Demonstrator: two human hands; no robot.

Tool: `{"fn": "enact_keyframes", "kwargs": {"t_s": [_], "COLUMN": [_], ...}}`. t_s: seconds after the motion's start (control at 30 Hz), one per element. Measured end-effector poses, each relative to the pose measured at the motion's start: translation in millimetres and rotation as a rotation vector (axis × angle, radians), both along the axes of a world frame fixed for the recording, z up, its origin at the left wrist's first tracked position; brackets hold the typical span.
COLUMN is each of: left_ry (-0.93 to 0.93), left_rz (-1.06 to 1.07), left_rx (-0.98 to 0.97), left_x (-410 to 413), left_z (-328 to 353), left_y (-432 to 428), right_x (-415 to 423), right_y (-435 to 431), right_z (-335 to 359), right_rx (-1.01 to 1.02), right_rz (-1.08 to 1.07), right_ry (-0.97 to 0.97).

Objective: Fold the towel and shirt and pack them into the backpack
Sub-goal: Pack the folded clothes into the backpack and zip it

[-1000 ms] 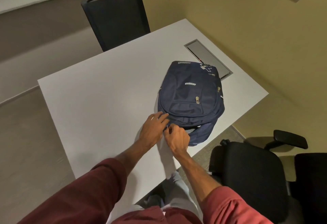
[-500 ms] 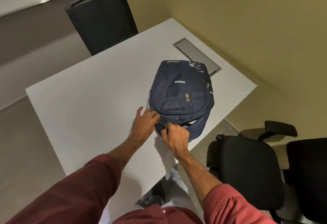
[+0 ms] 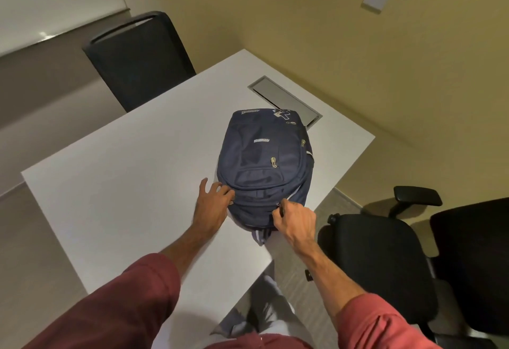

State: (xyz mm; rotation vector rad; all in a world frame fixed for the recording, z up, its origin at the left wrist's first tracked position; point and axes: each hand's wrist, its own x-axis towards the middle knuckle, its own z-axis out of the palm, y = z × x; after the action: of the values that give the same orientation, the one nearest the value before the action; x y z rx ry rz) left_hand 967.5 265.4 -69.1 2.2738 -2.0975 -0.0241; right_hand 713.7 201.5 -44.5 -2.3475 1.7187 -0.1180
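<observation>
A navy blue backpack (image 3: 261, 161) lies flat on the white table (image 3: 124, 183), its top end toward me at the near right edge. My left hand (image 3: 210, 205) rests against the backpack's near left corner with fingers spread and touching the fabric. My right hand (image 3: 294, 219) is curled at the near top of the backpack and pinches a small dark zipper pull (image 3: 278, 206). No towel or shirt is in sight.
A black chair (image 3: 137, 59) stands at the table's far side. A black office chair (image 3: 385, 260) with an armrest sits close on the right. A grey cable hatch (image 3: 283, 100) is set in the table behind the backpack. Yellow walls close in on the right.
My right hand has slid rightward along the backpack's top with the zipper pull, away from my left hand, which stays on the near left corner. The camera has shifted slightly.
</observation>
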Motion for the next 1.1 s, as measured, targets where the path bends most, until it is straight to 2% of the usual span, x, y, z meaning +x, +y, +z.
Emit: {"fn": "enact_keyframes", "kwargs": {"t_s": [0.1, 0.3, 0.37, 0.47, 0.53, 0.73, 0.87, 1.0, 1.1], "left_ry": [0.021, 0.086, 0.113, 0.224, 0.207, 0.116, 0.077, 0.089, 0.102], "left_rz": [-0.028, -0.317, -0.27, -0.078, -0.032, -0.048, -0.079, -0.067, -0.142], "left_rx": [0.022, -0.109, -0.098, -0.125, -0.148, -0.171, -0.167, -0.139, -0.124], "left_x": [-11, -73, -94, -111, -116, -105, -104, -114, -134], "left_z": [4, 19, 15, 13, 14, 12, 4, 8, 19], "left_y": [-2, -14, -21, -30, -34, -43, -40, -42, -58], "right_x": [-8, -10, -13, -21, -27, -41, -57, -77, -88], "right_y": [-1, -5, -11, -21, -28, -44, -66, -88, -96], "right_z": [3, 6, 7, 11, 12, 10, 6, -1, -9], "right_rx": [-0.024, 0.017, 0.033, 0.023, -0.016, -0.071, -0.073, -0.059, -0.06], "right_rz": [-0.012, 0.116, 0.146, 0.203, 0.227, 0.235, 0.223, 0.147, 0.185], "right_ry": [0.014, 0.006, 0.011, 0.014, 0.008, -0.092, -0.086, -0.131, -0.127]}}
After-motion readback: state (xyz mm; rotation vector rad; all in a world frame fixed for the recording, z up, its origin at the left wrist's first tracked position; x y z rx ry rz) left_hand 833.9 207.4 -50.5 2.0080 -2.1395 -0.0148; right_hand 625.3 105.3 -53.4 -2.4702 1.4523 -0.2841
